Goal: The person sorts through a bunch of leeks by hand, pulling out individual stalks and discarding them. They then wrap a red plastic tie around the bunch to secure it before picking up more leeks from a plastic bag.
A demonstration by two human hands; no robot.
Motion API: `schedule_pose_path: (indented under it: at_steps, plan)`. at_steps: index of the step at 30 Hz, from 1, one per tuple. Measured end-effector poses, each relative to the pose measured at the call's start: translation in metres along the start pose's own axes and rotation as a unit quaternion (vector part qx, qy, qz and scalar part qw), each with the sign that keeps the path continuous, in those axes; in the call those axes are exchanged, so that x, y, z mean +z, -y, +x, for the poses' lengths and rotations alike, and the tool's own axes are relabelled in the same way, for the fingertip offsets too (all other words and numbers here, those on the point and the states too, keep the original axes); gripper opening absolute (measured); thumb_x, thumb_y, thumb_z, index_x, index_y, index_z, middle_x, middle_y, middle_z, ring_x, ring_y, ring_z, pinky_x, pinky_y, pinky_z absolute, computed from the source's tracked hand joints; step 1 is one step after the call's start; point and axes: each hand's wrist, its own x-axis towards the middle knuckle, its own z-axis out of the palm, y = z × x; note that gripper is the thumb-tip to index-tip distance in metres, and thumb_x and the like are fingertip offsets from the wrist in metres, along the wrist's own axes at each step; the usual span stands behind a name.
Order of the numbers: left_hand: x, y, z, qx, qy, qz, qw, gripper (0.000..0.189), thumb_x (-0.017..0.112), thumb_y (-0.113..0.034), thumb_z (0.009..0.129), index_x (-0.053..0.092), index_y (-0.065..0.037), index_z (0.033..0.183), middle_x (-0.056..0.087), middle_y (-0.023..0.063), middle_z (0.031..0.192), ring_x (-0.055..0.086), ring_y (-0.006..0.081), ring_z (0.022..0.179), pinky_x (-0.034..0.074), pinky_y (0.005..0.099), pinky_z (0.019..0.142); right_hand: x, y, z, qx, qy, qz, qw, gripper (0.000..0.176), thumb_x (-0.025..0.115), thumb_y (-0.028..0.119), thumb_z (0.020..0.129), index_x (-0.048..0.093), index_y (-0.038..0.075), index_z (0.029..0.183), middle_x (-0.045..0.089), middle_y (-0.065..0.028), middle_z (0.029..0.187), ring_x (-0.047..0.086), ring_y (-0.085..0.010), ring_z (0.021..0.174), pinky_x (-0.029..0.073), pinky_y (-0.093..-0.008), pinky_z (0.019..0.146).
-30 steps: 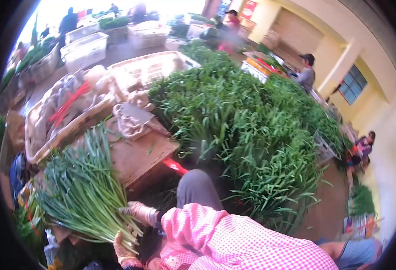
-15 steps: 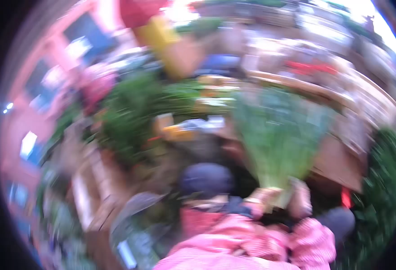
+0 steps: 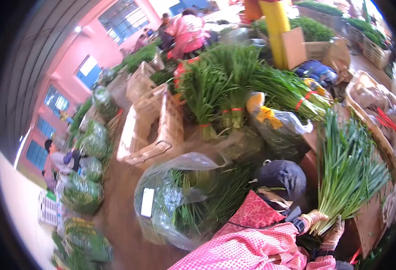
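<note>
A loose bunch of Chinese chives (image 3: pixel 348 168), with long dark green leaves and pale stem ends, stands leaning at the right. My left hand (image 3: pixel 315 219) is closed round the left side of its stems, close to the bottom. On the lower right side, my right hand (image 3: pixel 333 236) presses against the stem ends with its fingers pointing up, and the bunch is held between the two hands. Pink checked sleeves cover both arms. Left of my body sits a clear plastic bag (image 3: pixel 186 161) with more greens in it and a white label (image 3: pixel 147 202).
Red-banded bunches (image 3: pixel 234 96) stand and lie ahead, by a plastic crate (image 3: pixel 146 123). A round basket (image 3: pixel 364 108) with a cloth and red ties (image 3: pixel 390 123) is at the right. Filled bags (image 3: pixel 83 193) line the left. A person (image 3: pixel 188 33) works at the back.
The view has swung left and sharpened, so the bunch and both hands appear farther right and lower. Both hands stay at the stem ends of the bunch.
</note>
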Motion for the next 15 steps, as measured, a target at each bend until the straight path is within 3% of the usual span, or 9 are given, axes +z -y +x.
schedule_pose_path:
  at_steps: [1,15]
  plan:
    - [0.006,-0.006,-0.009,0.017,-0.006,0.009,1.000,0.025,0.067,-0.021,0.073,0.063,-0.006,0.092,0.063,0.0096,0.082,0.060,0.0239,0.070,0.048,0.0398,0.059,0.003,0.003,-0.001,0.008,-0.002,-0.001,1.000,0.035,0.056,0.024,0.088,0.051,0.005,0.117,0.060,-0.0065,0.107,0.058,-0.0193,0.090,0.048,-0.0331,0.079]
    - [0.006,-0.010,-0.006,0.049,0.034,-0.099,0.993,0.025,0.068,-0.020,0.072,0.064,-0.005,0.092,0.064,0.0087,0.082,0.060,0.0228,0.071,0.049,0.0379,0.062,0.005,0.004,0.012,0.108,0.056,0.028,0.992,0.041,0.051,0.034,0.088,0.052,0.002,0.115,0.058,-0.0090,0.110,0.054,-0.0222,0.098,0.042,-0.0357,0.089]
